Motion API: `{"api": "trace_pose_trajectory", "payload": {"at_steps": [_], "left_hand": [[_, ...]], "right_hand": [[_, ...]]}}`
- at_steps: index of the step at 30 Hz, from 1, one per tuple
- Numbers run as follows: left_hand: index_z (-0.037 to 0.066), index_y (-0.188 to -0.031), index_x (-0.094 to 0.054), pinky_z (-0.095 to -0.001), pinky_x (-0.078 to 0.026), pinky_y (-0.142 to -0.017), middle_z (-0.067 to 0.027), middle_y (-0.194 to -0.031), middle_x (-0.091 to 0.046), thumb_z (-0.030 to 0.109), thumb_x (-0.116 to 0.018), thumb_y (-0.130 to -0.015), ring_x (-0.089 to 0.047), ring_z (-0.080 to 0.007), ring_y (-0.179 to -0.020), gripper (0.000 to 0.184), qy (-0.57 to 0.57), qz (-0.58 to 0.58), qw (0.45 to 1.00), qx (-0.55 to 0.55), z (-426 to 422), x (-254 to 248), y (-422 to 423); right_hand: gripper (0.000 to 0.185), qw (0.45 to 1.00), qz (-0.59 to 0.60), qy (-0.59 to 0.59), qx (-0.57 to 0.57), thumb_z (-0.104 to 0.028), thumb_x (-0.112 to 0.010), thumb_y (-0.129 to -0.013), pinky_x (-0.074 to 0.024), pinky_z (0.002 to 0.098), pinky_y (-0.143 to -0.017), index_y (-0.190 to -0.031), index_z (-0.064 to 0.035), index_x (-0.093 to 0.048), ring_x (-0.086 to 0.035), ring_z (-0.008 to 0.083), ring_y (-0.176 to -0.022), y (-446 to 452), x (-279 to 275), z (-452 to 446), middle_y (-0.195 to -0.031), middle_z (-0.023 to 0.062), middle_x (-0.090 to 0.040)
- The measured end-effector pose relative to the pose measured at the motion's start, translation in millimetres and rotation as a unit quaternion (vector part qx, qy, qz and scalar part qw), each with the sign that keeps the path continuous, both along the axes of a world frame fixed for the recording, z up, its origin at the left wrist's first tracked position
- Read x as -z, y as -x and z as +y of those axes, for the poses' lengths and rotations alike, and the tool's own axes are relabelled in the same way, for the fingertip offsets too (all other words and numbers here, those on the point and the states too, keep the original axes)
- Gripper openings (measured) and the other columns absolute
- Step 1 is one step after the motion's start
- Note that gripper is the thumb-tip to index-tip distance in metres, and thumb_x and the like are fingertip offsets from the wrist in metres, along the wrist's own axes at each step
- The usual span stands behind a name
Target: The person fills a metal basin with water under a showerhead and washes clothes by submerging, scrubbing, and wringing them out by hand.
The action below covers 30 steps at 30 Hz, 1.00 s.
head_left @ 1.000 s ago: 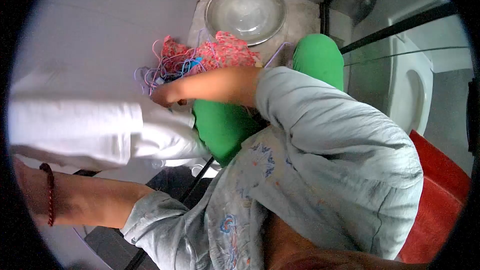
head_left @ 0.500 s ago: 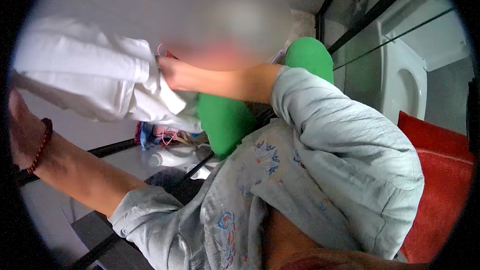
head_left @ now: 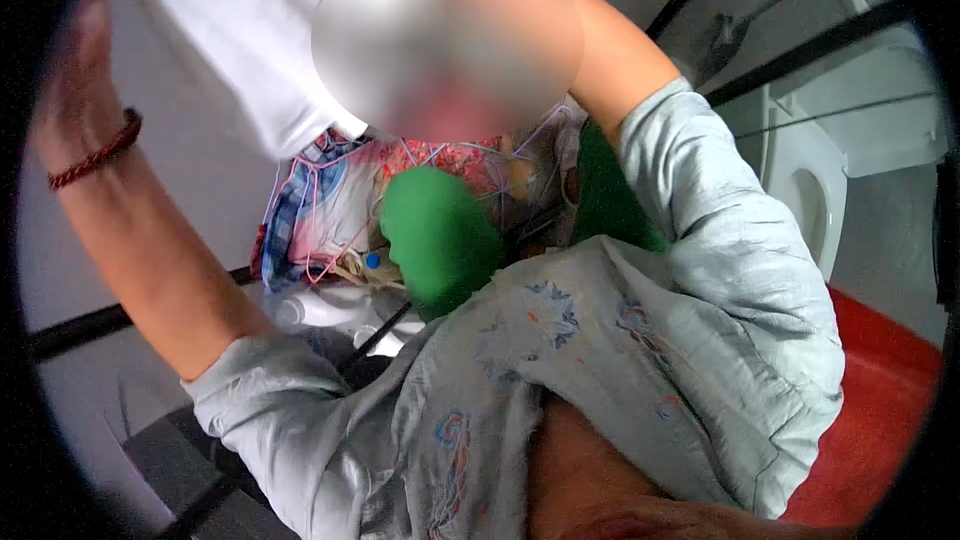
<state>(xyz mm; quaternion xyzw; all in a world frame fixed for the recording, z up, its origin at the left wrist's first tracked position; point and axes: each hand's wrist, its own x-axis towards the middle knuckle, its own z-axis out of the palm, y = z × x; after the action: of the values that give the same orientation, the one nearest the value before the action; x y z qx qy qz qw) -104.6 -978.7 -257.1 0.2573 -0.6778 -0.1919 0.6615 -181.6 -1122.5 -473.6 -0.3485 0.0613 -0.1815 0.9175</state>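
A white garment point(head_left: 220, 50) hangs raised at the upper left, its lower hem above a pile of clothes. My left hand point(head_left: 82, 90), with a dark red beaded bracelet at the wrist, is at the far left, closed on the garment's edge; its fingertips blur into the dark rim of the view. My right forearm point(head_left: 620, 50) reaches up toward the top middle. A blurred patch and the top edge hide my right hand, so its fingers do not show. More of the white cloth appears beside that patch.
Below the garment lie clothes with hangers point(head_left: 320, 210), near my green-clad knee point(head_left: 440, 230). White bottles point(head_left: 335, 308) stand beside a black bar. To the right are a toilet point(head_left: 805, 190) behind black-framed glass and a red seat point(head_left: 875, 360).
Both my arms have risen, lifting the white garment up and away from my knees. The clothes pile beneath is now more visible. My right hand, earlier gripping the garment, has gone out of sight.
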Motion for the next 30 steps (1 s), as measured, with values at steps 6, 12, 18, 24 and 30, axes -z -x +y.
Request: {"api": "trace_pose_trajectory", "payload": {"at_steps": [6,12,18,24,30], "left_hand": [[-0.005,-0.090,-0.054,-0.0260,-0.045,-0.059,-0.0101,-0.083,-0.058,0.012,-0.054,-0.078,-0.056,-0.0179,-0.074,0.021,-0.082,0.205,0.973,-0.071,-121,108,-30],[-0.002,-0.104,-0.053,-0.0298,-0.047,-0.064,-0.0137,-0.097,-0.057,0.016,-0.049,-0.080,-0.056,-0.0220,-0.088,0.030,-0.387,0.177,0.884,-0.191,-203,311,-63],[0.008,-0.121,-0.042,-0.0423,-0.037,-0.086,-0.0200,-0.121,-0.037,0.019,-0.060,-0.073,-0.038,-0.0332,-0.110,0.052,-0.390,-0.296,0.826,-0.279,-239,524,-76],[0.027,-0.132,-0.025,-0.0633,-0.024,-0.090,-0.0145,-0.140,0.002,0.034,-0.060,-0.072,-0.005,-0.0442,-0.125,0.070,-0.493,-0.444,0.714,-0.225,-276,587,-24],[0.037,-0.132,-0.017,-0.0697,-0.019,-0.086,-0.0060,-0.141,0.011,0.041,-0.055,-0.076,0.007,-0.0409,-0.126,0.068,-0.629,-0.485,0.592,-0.136,-295,602,6]], "right_hand": [[0.032,0.994,0.011,-0.078,0.072,-0.019,-0.040,-0.087,-0.0484,0.0383,-0.079,-0.109,0.0032,-0.047,-0.058,0.0246,-0.088,21,63,-121,-0.103,0.0189,-0.055],[0.031,0.962,0.212,-0.131,0.114,-0.017,-0.035,-0.090,-0.0491,0.0387,-0.079,-0.111,0.0035,-0.045,-0.059,0.0244,-0.088,68,221,-207,-0.105,0.0183,-0.054],[0.057,0.654,0.603,0.371,0.268,-0.037,-0.052,-0.077,-0.0415,0.0456,-0.082,-0.117,0.0029,-0.041,-0.051,0.0343,-0.100,103,342,-231,-0.109,0.0239,-0.050],[0.075,0.470,0.609,0.637,0.047,-0.047,-0.054,-0.073,-0.0222,0.0677,-0.086,-0.134,-0.0270,-0.016,-0.009,0.0475,-0.123,95,373,-185,-0.138,0.0213,-0.004],[0.078,0.449,0.624,0.632,-0.095,-0.053,-0.051,-0.073,-0.0173,0.0680,-0.088,-0.135,-0.0264,-0.011,-0.005,0.0473,-0.124,91,394,-182,-0.140,0.0188,0.001]]}}
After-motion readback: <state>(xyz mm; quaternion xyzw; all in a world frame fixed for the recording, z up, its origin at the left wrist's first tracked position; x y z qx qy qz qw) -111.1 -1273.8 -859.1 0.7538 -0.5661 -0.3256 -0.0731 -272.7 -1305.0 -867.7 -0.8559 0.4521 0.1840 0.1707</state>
